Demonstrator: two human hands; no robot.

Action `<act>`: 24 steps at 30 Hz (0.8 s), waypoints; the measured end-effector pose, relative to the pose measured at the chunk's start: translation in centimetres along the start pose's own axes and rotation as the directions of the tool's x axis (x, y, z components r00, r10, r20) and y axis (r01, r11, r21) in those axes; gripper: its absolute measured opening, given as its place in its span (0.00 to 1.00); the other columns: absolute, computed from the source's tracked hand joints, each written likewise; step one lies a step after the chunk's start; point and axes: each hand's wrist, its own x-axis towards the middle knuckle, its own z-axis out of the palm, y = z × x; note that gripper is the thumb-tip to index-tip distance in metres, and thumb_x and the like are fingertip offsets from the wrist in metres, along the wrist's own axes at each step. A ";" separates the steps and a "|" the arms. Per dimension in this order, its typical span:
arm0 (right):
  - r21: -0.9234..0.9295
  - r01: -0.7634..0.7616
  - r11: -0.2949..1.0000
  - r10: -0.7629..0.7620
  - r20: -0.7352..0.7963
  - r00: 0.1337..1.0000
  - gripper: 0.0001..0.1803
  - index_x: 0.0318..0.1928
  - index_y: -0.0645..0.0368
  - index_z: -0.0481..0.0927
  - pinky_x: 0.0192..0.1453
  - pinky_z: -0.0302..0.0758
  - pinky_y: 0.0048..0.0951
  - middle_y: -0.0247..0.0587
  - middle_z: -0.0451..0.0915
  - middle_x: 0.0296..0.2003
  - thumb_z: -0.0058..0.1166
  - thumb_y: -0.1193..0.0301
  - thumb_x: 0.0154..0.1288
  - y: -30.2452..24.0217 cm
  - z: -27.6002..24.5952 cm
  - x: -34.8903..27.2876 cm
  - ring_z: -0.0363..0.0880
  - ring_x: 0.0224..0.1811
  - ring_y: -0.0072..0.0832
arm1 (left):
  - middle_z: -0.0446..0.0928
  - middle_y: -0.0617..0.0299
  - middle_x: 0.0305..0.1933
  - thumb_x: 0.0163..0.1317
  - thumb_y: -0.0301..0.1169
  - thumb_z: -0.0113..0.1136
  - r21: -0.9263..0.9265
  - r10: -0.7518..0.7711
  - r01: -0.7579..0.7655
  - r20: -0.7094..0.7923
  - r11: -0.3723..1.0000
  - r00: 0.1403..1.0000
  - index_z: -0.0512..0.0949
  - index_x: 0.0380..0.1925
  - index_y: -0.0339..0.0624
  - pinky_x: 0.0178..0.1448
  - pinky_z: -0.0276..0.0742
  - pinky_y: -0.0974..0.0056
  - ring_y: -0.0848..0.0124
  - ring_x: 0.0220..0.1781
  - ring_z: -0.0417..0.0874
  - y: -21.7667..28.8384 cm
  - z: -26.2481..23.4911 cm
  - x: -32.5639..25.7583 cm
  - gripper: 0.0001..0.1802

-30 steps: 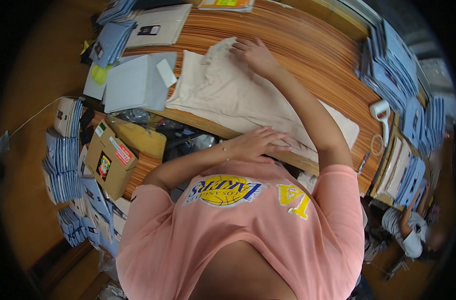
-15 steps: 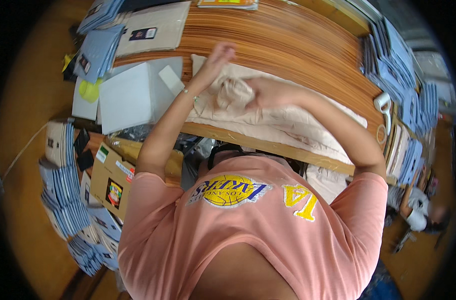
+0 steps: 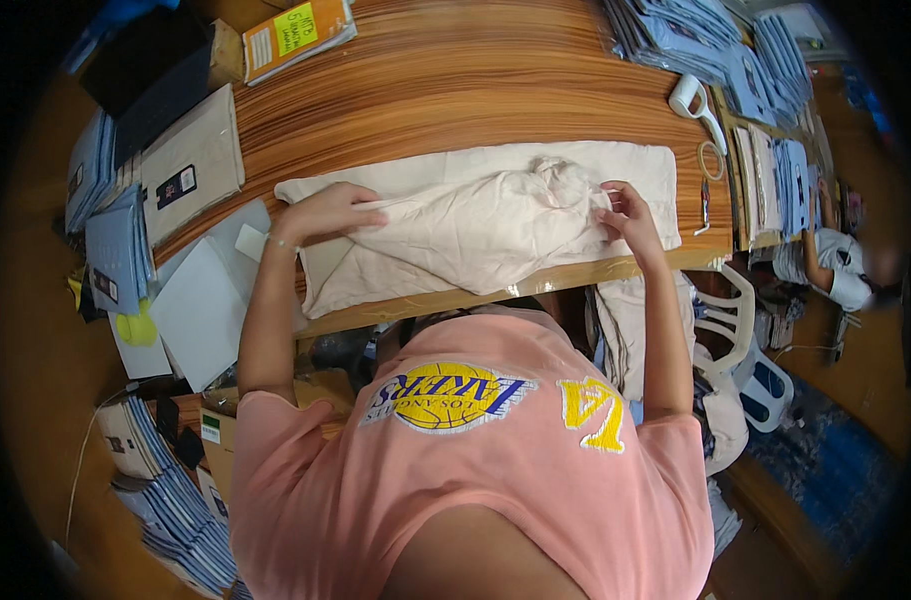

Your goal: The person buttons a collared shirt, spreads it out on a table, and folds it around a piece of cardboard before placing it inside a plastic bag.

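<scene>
Far left, blue packets (image 3: pixel 120 250) are stacked beside a flat beige packet (image 3: pixel 215 130). Left hand (image 3: pixel 333 212): pinching an edge of the cream cloth (image 3: pixel 465 235) between thumb and fingers. The cloth lies on the desk (image 3: pixel 435 80), long axis running left to right along the near edge. Its crumpled bunch (image 3: pixel 565 182) sits nearer the right hand (image 3: pixel 630 222). Right hand: fingers curled at the cloth's right part; firm grasp cannot be confirmed. Farther right: a white handled device (image 3: pixel 686 96).
</scene>
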 end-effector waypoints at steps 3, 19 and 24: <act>0.206 -0.030 0.978 0.040 -0.044 0.998 0.16 0.44 0.61 0.75 0.36 0.69 0.17 0.30 0.72 0.34 0.52 0.85 0.53 1.6 -0.2 0.5 0.70 0.33 0.16 | 0.78 0.50 0.37 0.58 0.36 0.56 0.335 0.165 -0.063 -0.285 0.940 0.944 0.75 0.41 0.33 0.43 0.72 0.60 0.56 0.39 0.78 -1.6 0.2 -2.0 0.17; -0.110 0.339 0.934 -0.356 -0.238 0.904 0.18 0.37 0.58 0.78 0.40 0.66 0.19 0.28 0.73 0.33 0.52 0.86 0.42 2.0 -2.8 3.6 0.69 0.35 0.19 | 0.71 0.52 0.50 0.55 0.37 0.61 0.293 0.090 0.204 -0.747 0.934 0.659 0.77 0.41 0.40 0.62 0.56 0.53 0.57 0.58 0.65 -6.0 2.9 -3.5 0.16; -0.290 0.276 0.916 -0.346 -0.226 0.911 0.18 0.40 0.52 0.79 0.51 0.67 0.32 0.40 0.72 0.44 0.59 0.77 0.44 4.4 -5.0 3.0 0.70 0.50 0.36 | 0.61 0.50 0.62 0.51 0.34 0.63 0.339 0.194 0.224 -0.848 0.914 0.493 0.66 0.57 0.41 0.69 0.50 0.52 0.52 0.65 0.58 -0.8 5.2 -4.7 0.32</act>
